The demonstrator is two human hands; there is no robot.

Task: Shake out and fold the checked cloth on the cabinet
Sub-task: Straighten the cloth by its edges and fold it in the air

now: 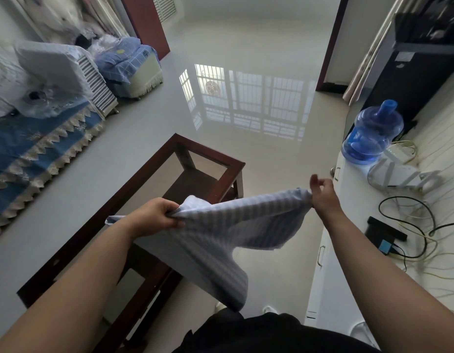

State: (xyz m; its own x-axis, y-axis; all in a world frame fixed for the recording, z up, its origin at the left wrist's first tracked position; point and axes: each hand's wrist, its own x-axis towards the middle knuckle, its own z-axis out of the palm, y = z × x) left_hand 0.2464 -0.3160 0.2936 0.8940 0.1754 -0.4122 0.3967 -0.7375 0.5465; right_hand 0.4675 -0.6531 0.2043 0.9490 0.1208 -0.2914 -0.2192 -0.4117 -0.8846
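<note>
Checked cloth stretched nine-to-three between gripping left hand and pinching right hand (lower edge drooping toward six).

Both of the person's bare forearms reach forward from the bottom corners of the view, roughly level, the 2 hands well apart. The left hand is knuckles-up with its fingers curled tight, bunching one end of the checked cloth in a fist. The right hand is raised slightly higher, wrist bent, pinching the opposite corner between thumb and the lower fingers while 2 or so upper fingers splay loosely above.
</note>
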